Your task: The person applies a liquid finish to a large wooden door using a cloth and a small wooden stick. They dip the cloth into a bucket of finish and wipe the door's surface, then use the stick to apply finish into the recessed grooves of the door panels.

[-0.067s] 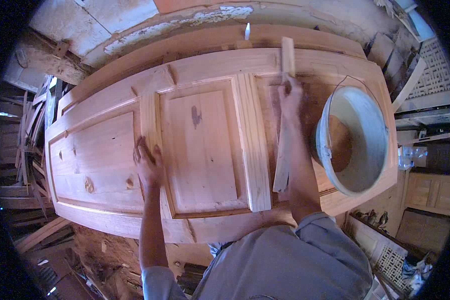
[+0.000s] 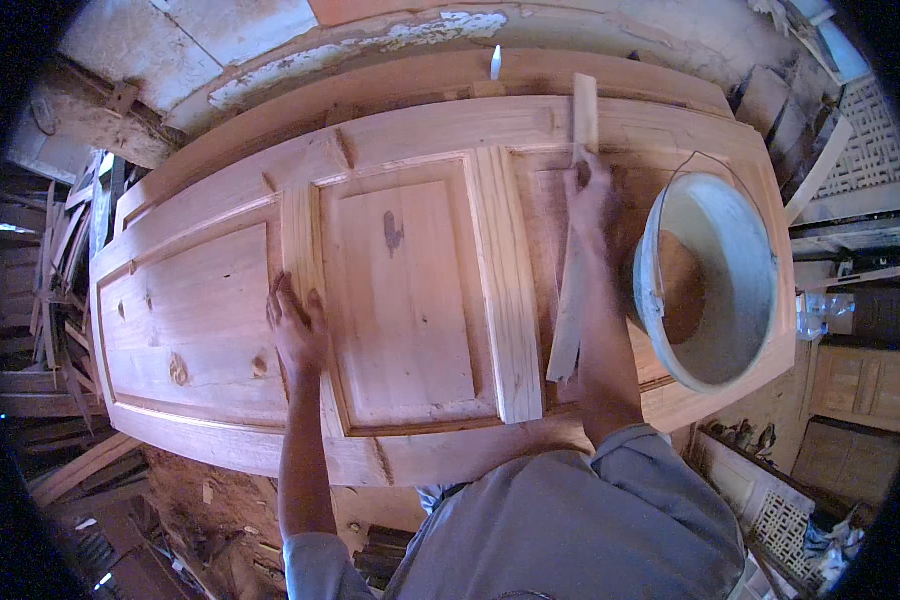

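A panelled wooden door [image 2: 400,300] lies flat before me. On the stile between its left and middle panels rests my left hand [image 2: 298,325], palm down with the fingers apart, holding nothing. Over the right panel, my right hand [image 2: 590,190] is closed round a long, narrow wooden strip [image 2: 568,310]. The strip's far end sticks out past my fingers over the door's far rail, and its near end points back toward my body. Just right of my right forearm, a pale bucket [image 2: 720,280] with a wire handle stands on the door, brown powdery stuff inside.
Beyond the door lies another wooden piece [image 2: 400,85], with a small white bottle-like thing [image 2: 496,63] standing near it. Scrap wood [image 2: 55,270] is piled at the left. Carved lattice panels [image 2: 875,140] lean at the far right.
My right hand and the wooden strip have shifted slightly to the right. My left hand, the door and the bucket stay where they were.
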Action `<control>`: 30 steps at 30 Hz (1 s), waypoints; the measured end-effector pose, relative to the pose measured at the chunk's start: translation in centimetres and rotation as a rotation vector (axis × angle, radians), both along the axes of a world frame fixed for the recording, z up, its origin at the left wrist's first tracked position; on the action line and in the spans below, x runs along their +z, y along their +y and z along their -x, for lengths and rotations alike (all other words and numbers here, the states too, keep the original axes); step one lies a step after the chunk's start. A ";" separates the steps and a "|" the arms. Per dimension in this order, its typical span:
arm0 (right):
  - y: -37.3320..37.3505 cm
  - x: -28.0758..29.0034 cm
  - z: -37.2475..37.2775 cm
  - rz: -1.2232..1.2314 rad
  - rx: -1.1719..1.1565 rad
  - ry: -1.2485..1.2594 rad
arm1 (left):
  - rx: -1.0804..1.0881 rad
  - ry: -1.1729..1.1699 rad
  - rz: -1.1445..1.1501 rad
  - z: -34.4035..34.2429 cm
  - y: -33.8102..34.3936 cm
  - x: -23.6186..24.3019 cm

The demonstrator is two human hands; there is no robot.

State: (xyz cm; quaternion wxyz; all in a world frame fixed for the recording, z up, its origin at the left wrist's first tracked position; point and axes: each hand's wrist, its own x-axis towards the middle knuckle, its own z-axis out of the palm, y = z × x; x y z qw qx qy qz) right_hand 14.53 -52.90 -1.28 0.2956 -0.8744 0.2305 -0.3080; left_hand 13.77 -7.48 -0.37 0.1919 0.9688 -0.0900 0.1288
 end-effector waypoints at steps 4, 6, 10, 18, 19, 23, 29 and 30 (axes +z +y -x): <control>-0.7 0.9 -0.1 0.063 -0.083 0.267 | -0.010 -0.002 0.008 0.0 0.0 -0.3; 1.5 2.8 -0.2 -0.010 -0.051 0.305 | -0.002 0.012 0.023 0.1 -0.1 0.0; 2.7 3.1 -0.7 -0.006 0.094 0.210 | 0.016 0.026 0.004 0.2 -0.1 0.1; 3.9 1.9 -0.6 0.189 0.042 0.171 | -0.003 0.005 0.034 -0.1 0.3 -0.8; 3.7 1.4 -0.7 0.115 0.068 0.137 | 0.004 0.015 0.029 -0.1 0.3 -0.6; 1.3 -0.7 -0.1 0.026 0.067 0.079 | -0.014 0.006 0.061 0.0 0.3 -0.4; -0.3 1.8 1.1 -0.109 0.061 0.145 | -0.026 -0.010 0.029 0.2 0.1 0.0; -1.0 1.3 0.5 0.048 0.074 -0.005 | -0.026 -0.012 0.016 0.1 0.0 0.0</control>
